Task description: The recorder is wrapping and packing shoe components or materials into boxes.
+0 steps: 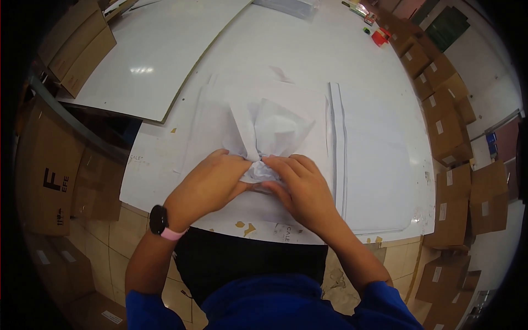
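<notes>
Thin white wrapping paper is gathered and crumpled in front of me, its loose corners standing up beyond my fingers. My left hand is closed on the paper from the left, with a dark watch on a pink strap at the wrist. From the right, my right hand pinches the same bunched paper, thumb low and fingers on top. Whatever the paper may enclose is hidden. Beneath it lie flat white sheets on the white table.
To the right lies a stack of large white sheets. A raised white board covers the far left. A red tape roll sits at the far right edge. Cardboard boxes line the right wall; more boxes stand left.
</notes>
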`<state>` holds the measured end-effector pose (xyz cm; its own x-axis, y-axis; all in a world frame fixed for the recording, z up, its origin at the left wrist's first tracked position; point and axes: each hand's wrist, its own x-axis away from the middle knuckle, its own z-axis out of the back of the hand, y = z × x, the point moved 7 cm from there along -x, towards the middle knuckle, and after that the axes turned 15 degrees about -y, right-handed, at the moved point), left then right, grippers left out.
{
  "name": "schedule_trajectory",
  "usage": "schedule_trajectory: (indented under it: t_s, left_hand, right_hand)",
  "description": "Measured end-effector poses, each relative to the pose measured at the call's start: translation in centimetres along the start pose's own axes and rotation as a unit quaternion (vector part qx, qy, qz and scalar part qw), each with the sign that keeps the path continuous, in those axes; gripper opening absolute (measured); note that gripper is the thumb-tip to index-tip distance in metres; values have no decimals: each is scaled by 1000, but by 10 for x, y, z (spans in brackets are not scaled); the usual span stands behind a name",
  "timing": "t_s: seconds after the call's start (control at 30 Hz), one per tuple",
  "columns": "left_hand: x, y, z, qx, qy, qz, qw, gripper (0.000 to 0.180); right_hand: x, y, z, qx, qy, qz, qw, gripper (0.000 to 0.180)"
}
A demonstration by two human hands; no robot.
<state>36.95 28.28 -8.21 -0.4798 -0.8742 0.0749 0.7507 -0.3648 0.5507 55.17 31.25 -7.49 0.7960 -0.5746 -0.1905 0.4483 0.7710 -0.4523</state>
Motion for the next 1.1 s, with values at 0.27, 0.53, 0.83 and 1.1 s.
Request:
schedule_trajectory:
  t_s: [0.27, 0.53, 0.83, 1.1]
  left_hand:
    - [-10, 0, 11, -31, -157, 154, 975, 28]
    - [6, 71, -11, -182, 168, 22, 969, 48]
    - [-7, 31, -40, -248, 165, 77, 951, 72]
    - [-26, 10, -27, -227, 149, 55, 961, 55]
  right_hand:
    - [-37, 32, -1, -64, -106, -59, 991, 32]
    - [-69, 76, -7, -187, -234, -147, 943, 35]
    - [-102, 103, -7, -129, -319, -178, 922, 50]
    - [-64, 35, 31, 69, -115, 16, 991, 34]
